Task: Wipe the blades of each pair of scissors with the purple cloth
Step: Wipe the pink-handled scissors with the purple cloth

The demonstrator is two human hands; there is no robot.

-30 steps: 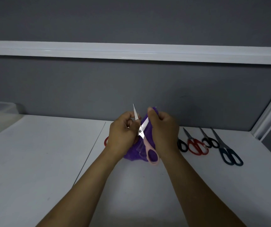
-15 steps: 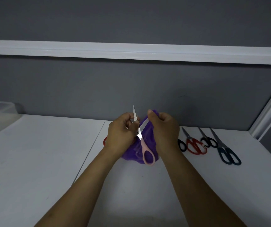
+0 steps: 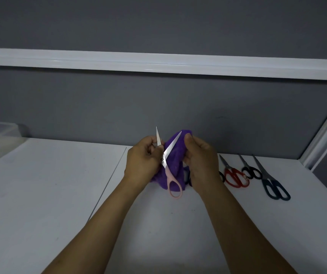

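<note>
The pink scissors [image 3: 166, 157] are gripped by the curled left hand [image 3: 142, 157], blades spread, one laid against the cloth [image 3: 176, 155], which is pinched by the right hand [image 3: 201, 155]. Right of the cloth, red scissors [image 3: 234, 176], black scissors [image 3: 252, 172] and blue scissors [image 3: 274, 187] are laid on the table [image 3: 60, 194].

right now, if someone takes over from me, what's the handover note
Left hand grips the pink-handled steel scissors near the pivot, blades spread, tips up.
Right hand pinches the purple fuzzy cloth behind one blade.
Red-handled scissors, small black-handled scissors and long dark-blue-handled scissors lie closed on the white table, to the right.
Done: cannot tell. Left: finish the pink pair, then any unwiped ones.
</note>
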